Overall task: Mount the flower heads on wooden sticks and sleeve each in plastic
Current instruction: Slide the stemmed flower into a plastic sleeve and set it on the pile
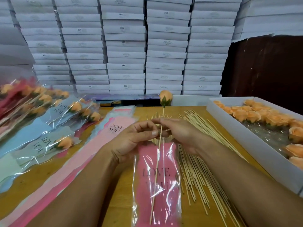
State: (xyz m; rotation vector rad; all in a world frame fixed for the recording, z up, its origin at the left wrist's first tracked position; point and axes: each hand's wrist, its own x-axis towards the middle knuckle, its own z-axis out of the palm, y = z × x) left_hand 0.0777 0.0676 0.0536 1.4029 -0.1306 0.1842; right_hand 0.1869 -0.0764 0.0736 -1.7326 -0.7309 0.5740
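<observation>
— What writing could you read?

— I read "LOVE YOU" in dark letters on the pink plastic sleeve (158,182) under my hands, the same words on the pink sleeve stack (114,128) to the left, and again on the sleeved roses (49,115) heaped at the far left. Several of the white boxes (126,51) stacked behind the table (114,202) carried "SGS"; their smaller print was too blurred for me.

— And the flower against your fingers?

— My left hand (132,138) pinched the wooden stick (157,163) at the sleeve's mouth, thumb on top. My right hand (180,133) had its fingers curled onto the same stick just beyond. The orange flower head (166,97) stood on the stick's far end, well past both hands, outside the sleeve; the near end lay inside the plastic. Loose sticks (201,161) lay right of it, and a white tray (255,141) of flower heads farther right.
</observation>
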